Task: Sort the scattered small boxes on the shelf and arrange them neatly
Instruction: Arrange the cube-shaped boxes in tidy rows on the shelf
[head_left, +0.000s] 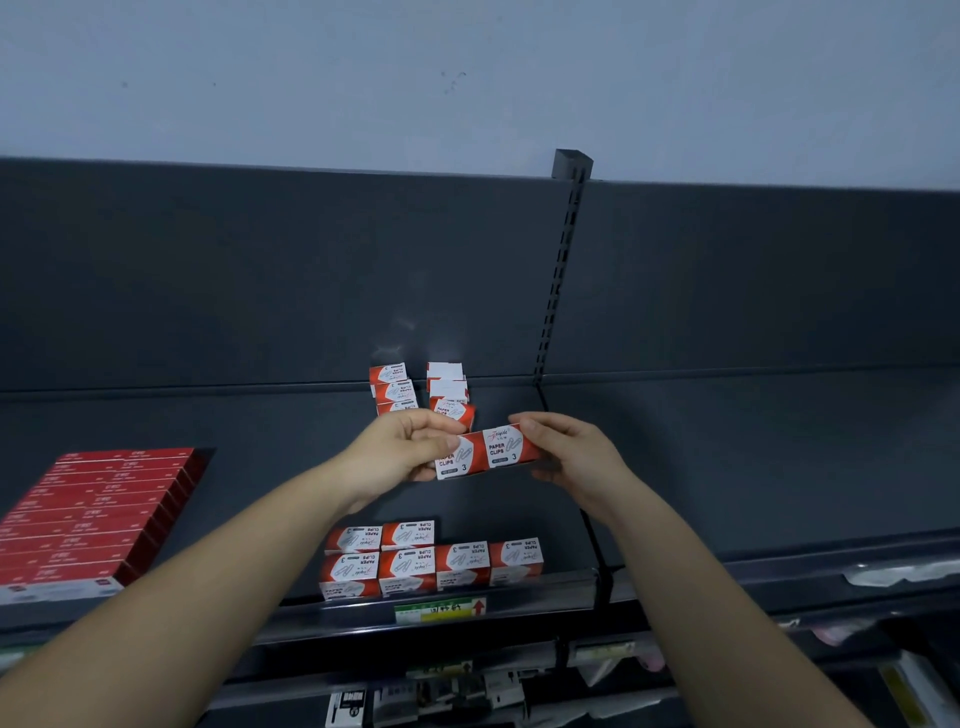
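Head view | left hand (400, 452) and right hand (576, 457) pinch the outer ends of two paper clip boxes (501, 449) pressed end to end above the shelf (727, 467) | probably light, stiff, smooth cardboard; squeeze inward or the pair may buckle

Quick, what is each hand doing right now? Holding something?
Left hand: pinches the left paper clip box.
Right hand: pinches the right paper clip box, held end to end with the other.

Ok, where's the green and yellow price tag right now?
Head view, low centre: the price tag sits on the shelf's front rail, just below the front row of paper clip boxes.
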